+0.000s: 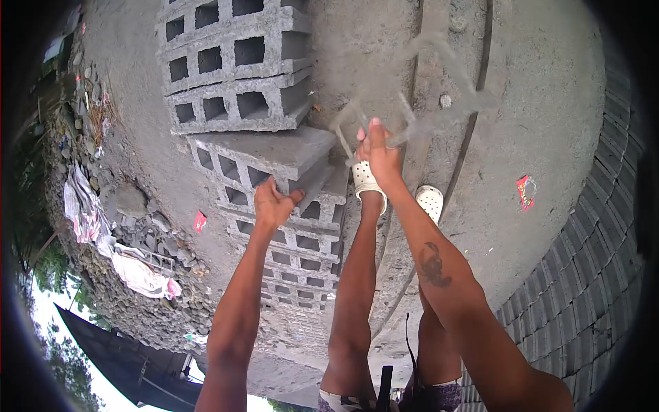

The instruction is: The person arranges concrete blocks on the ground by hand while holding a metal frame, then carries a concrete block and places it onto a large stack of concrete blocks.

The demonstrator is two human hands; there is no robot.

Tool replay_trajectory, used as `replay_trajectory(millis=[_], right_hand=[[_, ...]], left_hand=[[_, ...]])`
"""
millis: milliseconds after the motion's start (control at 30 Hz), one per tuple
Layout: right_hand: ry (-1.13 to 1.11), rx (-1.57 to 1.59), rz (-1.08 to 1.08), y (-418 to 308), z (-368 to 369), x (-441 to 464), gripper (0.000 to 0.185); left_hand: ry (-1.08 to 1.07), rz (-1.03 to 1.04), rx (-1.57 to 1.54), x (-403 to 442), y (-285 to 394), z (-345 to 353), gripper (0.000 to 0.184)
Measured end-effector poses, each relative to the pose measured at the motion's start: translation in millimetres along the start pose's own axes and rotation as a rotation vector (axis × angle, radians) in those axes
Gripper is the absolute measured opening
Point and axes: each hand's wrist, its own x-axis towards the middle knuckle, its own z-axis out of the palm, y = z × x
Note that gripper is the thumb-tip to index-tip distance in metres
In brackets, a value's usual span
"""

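My left hand point(276, 204) has its fingers curled over the edge of a grey concrete hollow block point(295, 152), at the openings in its side. That block sits slightly askew against the neighbouring blocks in a long stacked row. My right hand point(379, 152) is closed around part of a grey frame of thin bars point(449, 58). Motion blurs this frame, so its exact kind is unclear. It hangs over the ground just right of the stack, above my shoes.
More hollow blocks point(233, 65) are stacked ahead. My cream perforated clogs point(430, 200) stand by long grooves in the dusty ground. Grey blocks point(583, 295) line the right side. Rubble and crumpled sacks point(141, 271) lie left; a red wrapper point(526, 191) lies right.
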Motion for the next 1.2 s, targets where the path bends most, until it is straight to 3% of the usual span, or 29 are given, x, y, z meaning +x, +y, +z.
replay_trajectory(millis=[33, 100, 300, 400, 467, 600, 667, 800, 900, 967, 1067, 1200], right_hand=[[0.097, 0.094, 0.010, 28, 3, 8, 0.045], [0.186, 0.217, 0.081, 17, 9, 9, 0.046], [0.121, 0.228, -0.481, -100, 6, 11, 0.046], [0.097, 0.167, -0.325, -50, 5, 4, 0.046], [0.028, -0.040, -0.036, 45, -5, 4, 0.046], [0.207, 0.104, 0.025, -2, 9, 6, 0.045], [0.182, 0.147, -0.120, -38, 9, 13, 0.045], [0.088, 0.173, -0.413, -94, 9, 9, 0.045], [0.084, 0.185, -0.399, -65, 14, -2, 0.048], [0.072, -0.047, -0.097, 30, 11, 4, 0.052], [0.247, -0.270, 0.036, 65, 10, 21, 0.056], [0.386, -0.274, 0.158, 5, -7, 8, 0.053]], left_hand=[[-0.001, 0.029, 0.020, -1, -5, 1, 0.040], [0.019, 0.077, 0.023, 8, -12, 1, 0.039], [0.025, 0.070, -0.143, 6, -8, 5, 0.045], [0.018, 0.034, -0.024, 5, -7, -1, 0.045], [0.049, 0.109, -0.037, 7, -13, 5, 0.045], [0.055, 0.088, -0.045, 0, 7, 0, 0.045], [0.058, 0.095, -0.162, 2, 3, 4, 0.046], [0.045, 0.094, -0.052, 7, -15, 6, 0.048], [0.025, 0.049, -0.059, 4, -3, 0, 0.048], [0.040, 0.065, 0.003, 1, 8, -4, 0.046], [0.013, 0.110, -0.152, 9, -18, 8, 0.040], [-0.114, 0.051, -0.027, 2, 5, -3, 0.041]])
